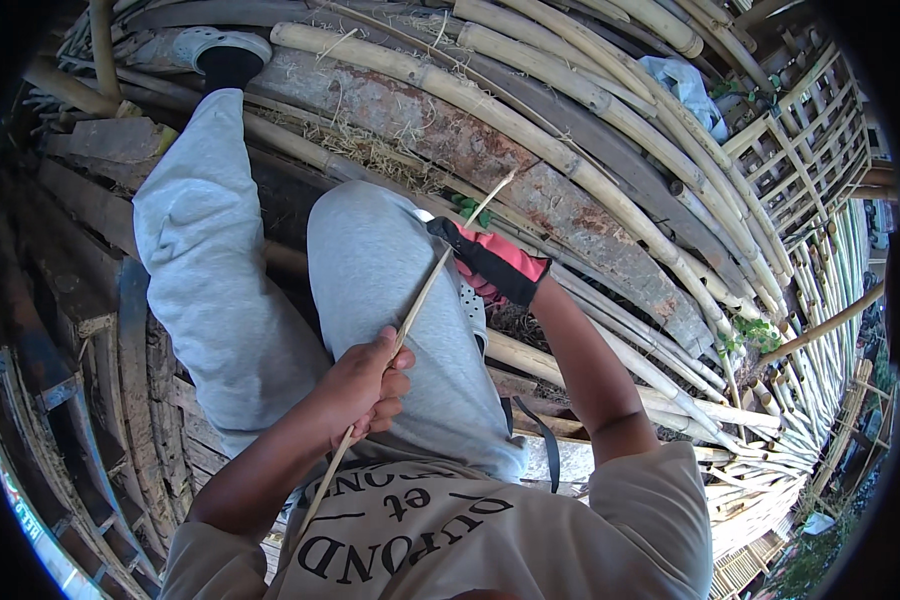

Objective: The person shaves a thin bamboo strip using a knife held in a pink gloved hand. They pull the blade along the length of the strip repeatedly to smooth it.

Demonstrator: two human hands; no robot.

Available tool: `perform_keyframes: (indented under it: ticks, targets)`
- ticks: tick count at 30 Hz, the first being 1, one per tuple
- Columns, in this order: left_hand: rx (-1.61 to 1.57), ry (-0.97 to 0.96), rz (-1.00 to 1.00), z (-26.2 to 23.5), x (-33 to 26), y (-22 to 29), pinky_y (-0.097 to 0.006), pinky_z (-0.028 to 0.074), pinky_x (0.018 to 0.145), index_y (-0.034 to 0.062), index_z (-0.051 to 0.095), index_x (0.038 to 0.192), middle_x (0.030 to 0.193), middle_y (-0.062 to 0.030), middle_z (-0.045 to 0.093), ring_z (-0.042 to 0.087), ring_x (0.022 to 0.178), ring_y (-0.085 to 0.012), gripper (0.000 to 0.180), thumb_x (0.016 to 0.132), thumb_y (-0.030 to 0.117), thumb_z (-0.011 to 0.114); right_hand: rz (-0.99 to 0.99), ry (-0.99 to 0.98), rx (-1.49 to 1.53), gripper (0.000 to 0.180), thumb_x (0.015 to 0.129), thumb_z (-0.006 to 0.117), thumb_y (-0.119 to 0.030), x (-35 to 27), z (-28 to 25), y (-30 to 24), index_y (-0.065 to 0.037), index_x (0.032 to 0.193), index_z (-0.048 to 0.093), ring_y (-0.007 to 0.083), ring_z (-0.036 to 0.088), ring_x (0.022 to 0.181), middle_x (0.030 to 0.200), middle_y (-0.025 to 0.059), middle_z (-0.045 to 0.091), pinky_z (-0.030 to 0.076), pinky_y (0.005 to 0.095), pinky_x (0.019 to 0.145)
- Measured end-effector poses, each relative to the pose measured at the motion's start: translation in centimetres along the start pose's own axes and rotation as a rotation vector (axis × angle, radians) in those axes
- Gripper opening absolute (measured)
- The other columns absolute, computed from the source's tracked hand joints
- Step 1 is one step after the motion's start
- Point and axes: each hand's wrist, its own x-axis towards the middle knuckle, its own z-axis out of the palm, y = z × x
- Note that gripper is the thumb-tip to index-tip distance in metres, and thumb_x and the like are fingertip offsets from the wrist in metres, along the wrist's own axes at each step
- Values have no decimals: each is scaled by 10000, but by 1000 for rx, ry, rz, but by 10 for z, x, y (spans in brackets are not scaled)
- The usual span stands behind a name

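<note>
A thin, pale bamboo strip (426, 292) runs slantwise over my raised knee, from beside my chest up past my far hand. My left hand (370, 385), bare, is closed around its lower part. Farther up, my right hand (495, 264) wears a red and black glove and grips the same strip, whose frayed tip pokes out beyond the fingers. The glove hides its inner fingers, and a small bright spot by its thumb is too small to make out. Under both hands lies my leg in light grey trousers (370, 240).
Long bamboo poles (530, 130) and a rusty, weathered plank (410, 125) stretch across the ground ahead. A woven bamboo lattice (800, 150) stands at the far right. Wooden frames (70, 400) lie at left. My other foot, in a pale clog (220, 45), rests at upper left.
</note>
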Motion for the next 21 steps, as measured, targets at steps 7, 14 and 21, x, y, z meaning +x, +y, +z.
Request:
perform_keyframes:
  ticks: [7,14,21]
  targets:
    - [54,49,4,6,-2,1,-244,159,365,164,423,902,572,82,241,177,398,-43,427,1093,533,324,12,433,-138,500,982,525,-583,-23,13,-35,-158,721,511,117,396,419,549,-25,451,273,320,389]
    - [90,36,5,5,-1,2,-249,195,358,154,431,879,578,92,246,194,396,-44,429,1103,501,315,4,503,-75,484,1009,535,-527,-21,5,-29,-148,709,523,123,407,406,550,-15,478,276,307,387]
    - [145,48,31,4,0,7,-235,177,346,147,429,886,563,82,257,192,378,-36,427,1094,510,341,-284,576,-466,511,979,551,-569,-21,11,-24,-136,709,560,136,448,396,545,0,505,327,314,370]
